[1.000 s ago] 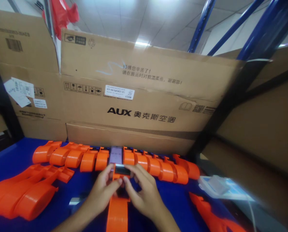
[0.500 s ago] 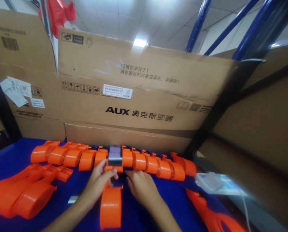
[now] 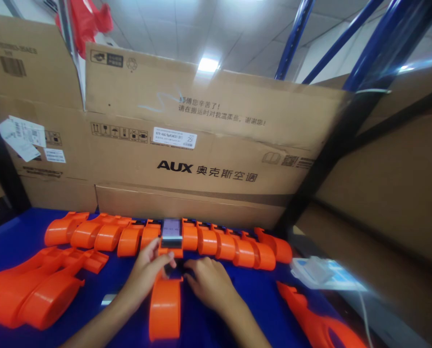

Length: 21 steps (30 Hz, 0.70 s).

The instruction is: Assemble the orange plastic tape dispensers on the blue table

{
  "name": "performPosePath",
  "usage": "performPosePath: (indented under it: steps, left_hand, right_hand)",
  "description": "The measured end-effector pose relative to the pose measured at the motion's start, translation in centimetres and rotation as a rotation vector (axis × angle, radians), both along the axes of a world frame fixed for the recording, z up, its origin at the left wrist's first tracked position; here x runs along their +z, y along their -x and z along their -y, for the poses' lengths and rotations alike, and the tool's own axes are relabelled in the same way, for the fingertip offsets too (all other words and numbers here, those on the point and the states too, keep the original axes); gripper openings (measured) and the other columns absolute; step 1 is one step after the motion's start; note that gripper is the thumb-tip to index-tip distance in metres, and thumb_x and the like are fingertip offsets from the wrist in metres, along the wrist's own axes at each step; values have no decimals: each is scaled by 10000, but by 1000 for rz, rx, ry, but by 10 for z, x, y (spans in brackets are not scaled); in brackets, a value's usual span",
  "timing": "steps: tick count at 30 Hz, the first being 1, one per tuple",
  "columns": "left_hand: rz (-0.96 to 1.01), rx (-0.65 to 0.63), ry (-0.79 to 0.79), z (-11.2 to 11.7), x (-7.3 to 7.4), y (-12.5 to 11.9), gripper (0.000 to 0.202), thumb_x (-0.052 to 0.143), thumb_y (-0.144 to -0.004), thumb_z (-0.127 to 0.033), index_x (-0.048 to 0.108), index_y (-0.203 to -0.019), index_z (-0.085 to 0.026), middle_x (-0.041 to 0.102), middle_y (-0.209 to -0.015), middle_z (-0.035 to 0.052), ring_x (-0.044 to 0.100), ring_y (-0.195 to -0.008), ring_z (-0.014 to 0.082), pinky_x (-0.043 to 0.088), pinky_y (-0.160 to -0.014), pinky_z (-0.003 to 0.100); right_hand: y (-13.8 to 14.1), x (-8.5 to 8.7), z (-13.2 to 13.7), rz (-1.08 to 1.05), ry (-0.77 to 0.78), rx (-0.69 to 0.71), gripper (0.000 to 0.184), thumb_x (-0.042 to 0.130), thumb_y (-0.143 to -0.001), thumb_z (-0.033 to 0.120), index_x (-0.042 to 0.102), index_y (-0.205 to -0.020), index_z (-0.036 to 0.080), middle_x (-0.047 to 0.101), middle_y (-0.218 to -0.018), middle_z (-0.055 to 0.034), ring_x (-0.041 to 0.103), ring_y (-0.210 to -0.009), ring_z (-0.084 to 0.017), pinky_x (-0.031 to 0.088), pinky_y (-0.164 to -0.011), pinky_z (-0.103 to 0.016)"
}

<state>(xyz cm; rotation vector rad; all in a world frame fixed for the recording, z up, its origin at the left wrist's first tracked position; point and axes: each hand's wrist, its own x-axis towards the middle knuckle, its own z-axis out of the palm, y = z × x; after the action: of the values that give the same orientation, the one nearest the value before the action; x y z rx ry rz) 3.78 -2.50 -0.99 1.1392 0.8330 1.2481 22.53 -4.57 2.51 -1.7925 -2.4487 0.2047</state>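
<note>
My left hand is closed around the upper end of an orange plastic tape dispenser, whose rounded ring hangs toward me. A small black part shows at that end, by my left fingertips. My right hand sits just right of it, fingers curled and pinched together at the dark area; what they hold is hidden. Just beyond my hands, a phone showing a timer leans on an orange piece. Part of a small silvery strip lies by my left forearm.
Several orange dispensers stand in a row along the back of the blue surface. More lie at the left and right. Cardboard walls the back. A clear plastic box sits beyond a dark post.
My right hand has shifted slightly, its fingers curling differently beside the black part. My left hand keeps its grip on the tape dispenser. The whole view has drifted a little.
</note>
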Motion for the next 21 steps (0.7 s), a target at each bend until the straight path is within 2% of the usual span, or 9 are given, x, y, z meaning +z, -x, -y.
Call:
performPosePath:
  steps: [3,9,13,17,21]
  left_hand:
    - [-2,-7,-1,-1,-1,0,266,705,-833,-346,622,-1018,-175,680,-724,8,578,-581,128,483,-556,229]
    - [-15,-26,17,0,-1,-1,305,700,-836,-373,607,-1033,-161,672,-715,7,548,-524,111,452,-505,220]
    - [-35,-31,21,1,0,-1,320,702,-833,-381,604,-1039,-156,674,-710,6,525,-490,94,430,-483,208]
    - [-46,-31,22,1,0,-1,323,706,-832,-378,609,-1050,-160,684,-718,10,537,-504,93,429,-493,201]
    - [-42,-28,22,1,-2,-1,322,713,-826,-381,612,-1041,-163,681,-711,8,531,-495,91,426,-488,199]
  right_hand:
    - [-1,-3,-1,13,-21,21,228,575,-922,319,721,-1091,268,757,-1035,-84,706,-965,-270,476,-797,-322]
    - [-3,-12,-4,86,-108,-33,274,561,-924,378,685,-1106,215,745,-1032,-132,707,-959,-323,485,-762,-369]
    - [-2,-15,-3,139,-101,-49,284,579,-912,425,686,-1044,198,750,-999,-148,712,-931,-328,478,-757,-378]
    - [0,-14,-1,138,-83,-78,336,602,-889,443,659,-1103,191,750,-1009,-152,710,-938,-330,474,-757,-381]
    - [1,-13,0,113,-78,-75,319,618,-870,396,652,-1103,182,743,-1040,-160,702,-954,-342,471,-757,-387]
